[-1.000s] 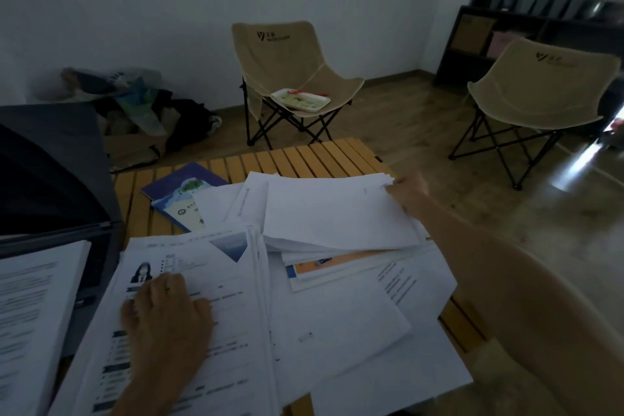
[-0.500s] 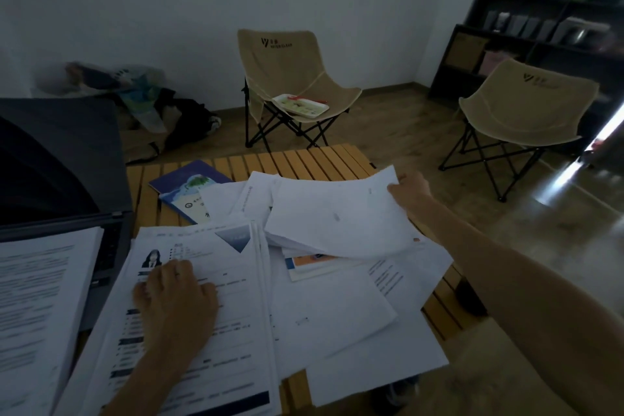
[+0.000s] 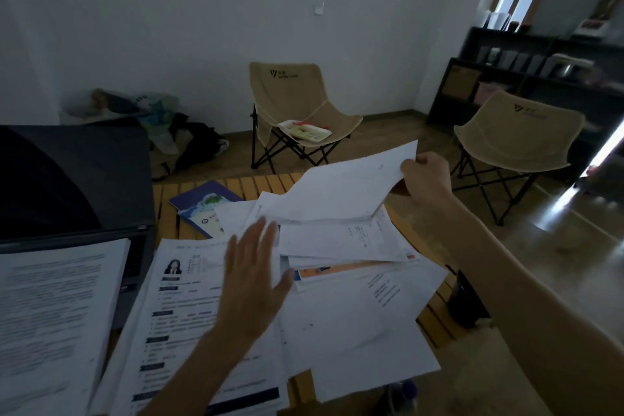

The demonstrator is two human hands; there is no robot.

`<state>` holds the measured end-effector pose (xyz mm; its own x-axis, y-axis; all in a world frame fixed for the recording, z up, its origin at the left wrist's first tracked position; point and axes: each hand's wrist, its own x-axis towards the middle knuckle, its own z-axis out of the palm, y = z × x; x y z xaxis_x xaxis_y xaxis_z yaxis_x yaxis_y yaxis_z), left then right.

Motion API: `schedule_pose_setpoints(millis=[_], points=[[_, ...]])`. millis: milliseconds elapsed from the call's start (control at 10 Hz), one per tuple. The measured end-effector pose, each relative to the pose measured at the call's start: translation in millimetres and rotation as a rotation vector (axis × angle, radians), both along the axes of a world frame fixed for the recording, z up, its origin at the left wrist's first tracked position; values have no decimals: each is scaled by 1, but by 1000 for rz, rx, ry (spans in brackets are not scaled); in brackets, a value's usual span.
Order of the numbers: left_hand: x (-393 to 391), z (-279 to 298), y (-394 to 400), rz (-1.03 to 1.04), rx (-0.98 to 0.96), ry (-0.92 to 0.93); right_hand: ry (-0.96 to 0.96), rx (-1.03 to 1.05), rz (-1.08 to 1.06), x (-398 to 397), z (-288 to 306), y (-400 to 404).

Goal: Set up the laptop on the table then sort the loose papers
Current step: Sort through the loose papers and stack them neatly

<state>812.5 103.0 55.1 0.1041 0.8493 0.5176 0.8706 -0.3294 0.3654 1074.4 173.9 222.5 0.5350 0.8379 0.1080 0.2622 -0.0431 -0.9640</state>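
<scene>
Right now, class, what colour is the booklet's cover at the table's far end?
Dark blue booklet, seen in the head view.

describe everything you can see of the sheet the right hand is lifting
The lifted sheet is plain white paper, mostly blank with only faint marks. The right hand pinches its far right corner, raising that end so the sheet slopes down leftward. Its lower edge meets the paper pile on the table. The open left hand hovers just short of it.

The right hand [image 3: 426, 176] now holds the white sheet [image 3: 341, 191] raised, its gripped corner well above the pile where a second ago it lay almost flat. The left hand [image 3: 251, 275] no longer presses the printed page [image 3: 189, 297]; it hovers open, fingers spread, reaching toward the lifted sheet.
</scene>
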Motion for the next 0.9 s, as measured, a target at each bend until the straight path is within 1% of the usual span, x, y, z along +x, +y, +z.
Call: schedule_pose_setpoints(millis=[100,200,300,400,500,600,700,800,900], points=[[38,48,0,-269,65,-142,211,12,67,-18,-3,-21],[34,43,-5,-118,-294,-354,385,121,246,-24,-6,-43],[0,64,3,-76,-216,-995,38,210,372,-23,-21,-56],[-25,103,-10,-112,-54,-1067,-97,107,689,-28,-47,-65],[-42,93,1,-133,-141,-1153,44,-16,825,-49,-73,-73],[-49,97,-3,-114,-239,-1236,149,11,747,-72,-93,-78],[-59,95,-1,-59,-345,-1240,209,9,668,-84,-105,-76],[-68,98,-2,-65,-446,-1257,228,-42,664,-85,-111,-76],[-79,96,0,-45,-497,-1281,339,-106,733,-87,-116,-77]])
